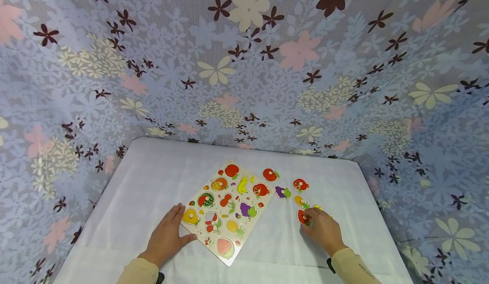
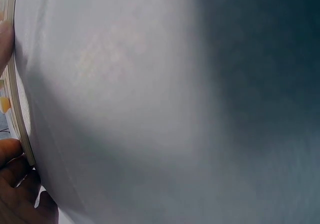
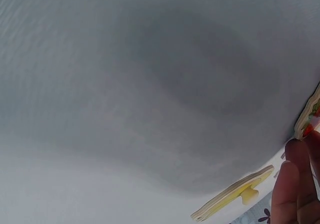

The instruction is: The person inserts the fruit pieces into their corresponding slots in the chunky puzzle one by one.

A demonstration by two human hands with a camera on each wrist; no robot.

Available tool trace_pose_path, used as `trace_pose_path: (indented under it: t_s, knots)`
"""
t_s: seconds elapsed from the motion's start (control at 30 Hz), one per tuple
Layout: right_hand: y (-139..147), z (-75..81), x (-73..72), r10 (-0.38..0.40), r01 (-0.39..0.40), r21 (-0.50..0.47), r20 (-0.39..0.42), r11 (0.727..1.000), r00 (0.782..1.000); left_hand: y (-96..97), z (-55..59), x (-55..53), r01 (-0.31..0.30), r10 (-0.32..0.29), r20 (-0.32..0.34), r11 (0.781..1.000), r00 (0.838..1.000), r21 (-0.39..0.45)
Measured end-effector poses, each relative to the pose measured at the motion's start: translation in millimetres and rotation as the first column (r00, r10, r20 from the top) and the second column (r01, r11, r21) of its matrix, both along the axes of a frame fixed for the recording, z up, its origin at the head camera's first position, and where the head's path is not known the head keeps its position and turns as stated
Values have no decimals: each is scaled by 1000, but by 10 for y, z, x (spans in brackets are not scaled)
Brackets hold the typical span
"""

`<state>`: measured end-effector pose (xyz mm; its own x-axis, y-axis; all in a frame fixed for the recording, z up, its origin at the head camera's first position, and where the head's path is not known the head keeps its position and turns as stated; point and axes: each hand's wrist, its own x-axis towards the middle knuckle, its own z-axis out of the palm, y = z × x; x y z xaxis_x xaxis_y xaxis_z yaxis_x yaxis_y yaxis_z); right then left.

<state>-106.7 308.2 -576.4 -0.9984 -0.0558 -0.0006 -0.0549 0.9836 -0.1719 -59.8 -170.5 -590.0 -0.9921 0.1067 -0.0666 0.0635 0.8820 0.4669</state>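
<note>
A wooden fruit puzzle board (image 1: 248,232) lies slanted on the white table. My left hand (image 1: 167,236) rests at its left edge, fingers extended and thumb spread; in the left wrist view the thumb (image 2: 5,42) touches the board's edge (image 2: 20,109). Off the board to the right, my right hand (image 1: 324,231) pinches a red fruit piece (image 1: 303,217), its green part partly covered by the fingers. In the right wrist view the red and green piece (image 3: 311,115) stands tilted at the fingertips. A yellow piece (image 1: 318,207) is partly hidden behind this hand.
Loose knobbed pieces lie right of the board: an apple (image 1: 269,175), grapes (image 1: 282,192), a pomegranate (image 1: 300,185) and a pineapple (image 1: 299,200). Knobbed pear (image 1: 189,217), watermelon (image 1: 205,200) and orange (image 1: 219,184) pieces sit in the board. Flowered cloth (image 1: 244,84) hangs around the table.
</note>
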Motion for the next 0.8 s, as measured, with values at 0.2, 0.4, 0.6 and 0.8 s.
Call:
trace_pose_path:
  t_s: [0.2, 0.4, 0.6, 0.8]
  knots:
    - [10, -17, 3, 5, -5, 2, -4, 1000, 1000, 1, -28, -7, -1, 1, -4, 1000, 1000, -3]
    - [6, -16, 6, 6, -6, -5, -6, 1000, 1000, -4, -55, -10, -2, 2, -3, 1000, 1000, -11]
    - [12, -22, 6, 8, -8, -13, -6, 1000, 1000, -5, -65, -5, 0, 0, -15, 1000, 1000, -12]
    - [8, -27, 7, 15, -15, -17, -7, 1000, 1000, 8, -63, -8, 5, -5, -21, 1000, 1000, -15]
